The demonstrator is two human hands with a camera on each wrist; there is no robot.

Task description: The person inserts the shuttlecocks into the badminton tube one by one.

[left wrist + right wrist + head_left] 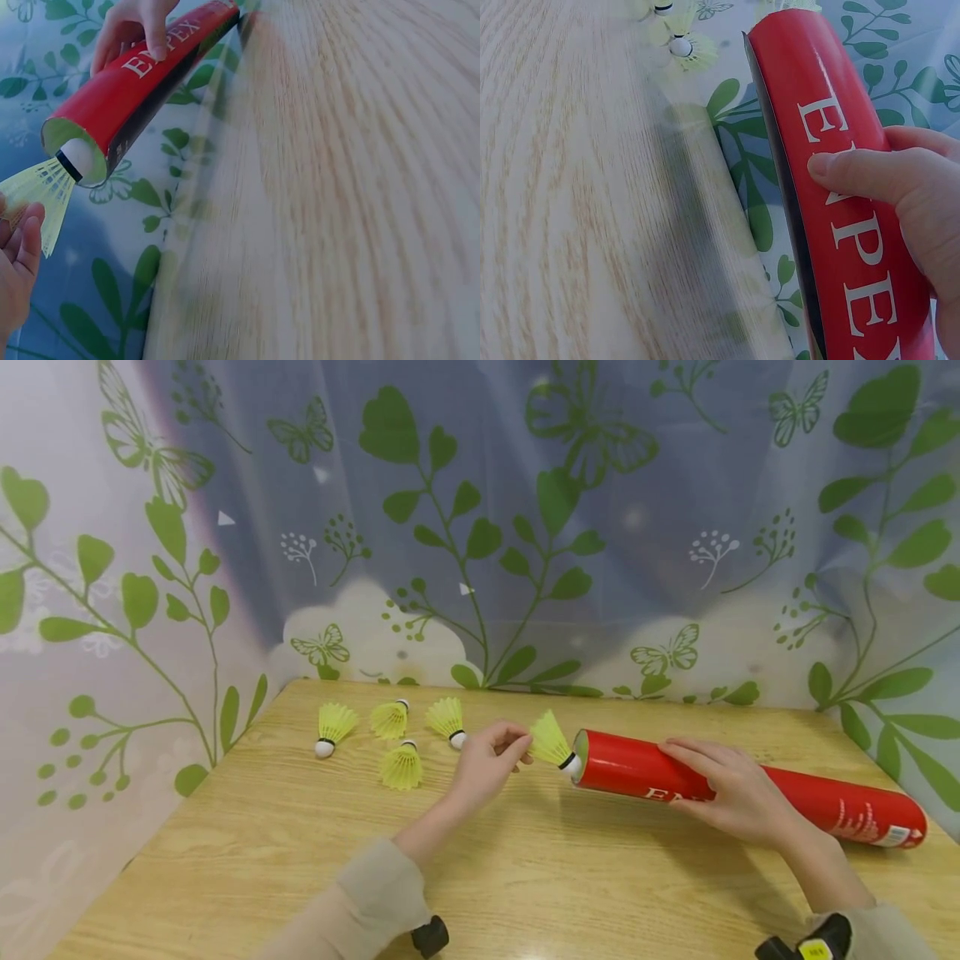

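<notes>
A long red tube (750,785) lies on the wooden table (480,877), its open mouth facing left. My right hand (723,785) grips it round the middle, thumb on the white lettering (840,172). My left hand (491,760) pinches the skirt of a yellow shuttlecock (551,743), whose white cork sits at the tube's mouth (75,154). Several more yellow shuttlecocks (397,731) lie on the table left of my left hand.
A curtain printed with green leaves and butterflies (480,527) hangs close behind the table and along the left side. The table's far edge runs just behind the shuttlecocks. Bare wood spreads in front of both forearms.
</notes>
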